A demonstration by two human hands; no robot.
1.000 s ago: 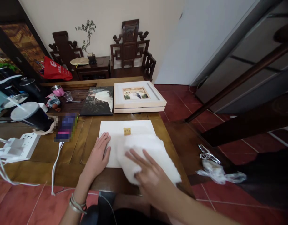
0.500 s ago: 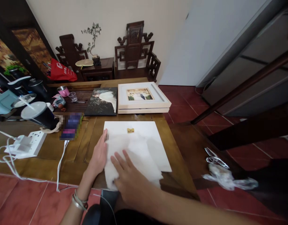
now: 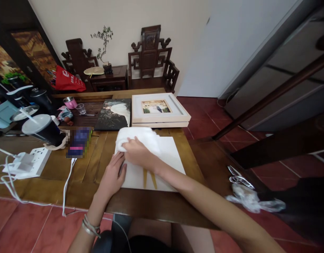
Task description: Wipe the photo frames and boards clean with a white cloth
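A flat white board (image 3: 167, 175) lies on the wooden table, with two yellowish strips (image 3: 150, 178) showing near its front edge. Across its far left part, a folded white cloth (image 3: 139, 133) is bunched. My right hand (image 3: 139, 154) has its fingers curled and pressed into this cloth. At the board's left edge rests my left hand (image 3: 113, 175), fingers extended and thumb apart, with nothing held in it. My right hand and the cloth hide the middle and back of the board.
Behind the board lie a pale wooden picture frame (image 3: 158, 123) and a dark painting (image 3: 105, 114). To the left are a phone (image 3: 78, 142) on a white cable, a power strip (image 3: 39, 161) and a lidded cup (image 3: 43, 130). Metal scissors (image 3: 241, 178) and a plastic bag (image 3: 246, 198) lie to the right.
My right hand has moved the cloth away from me to the board's far left part, uncovering the near part and its yellowish strips. My left hand stays at the left edge.
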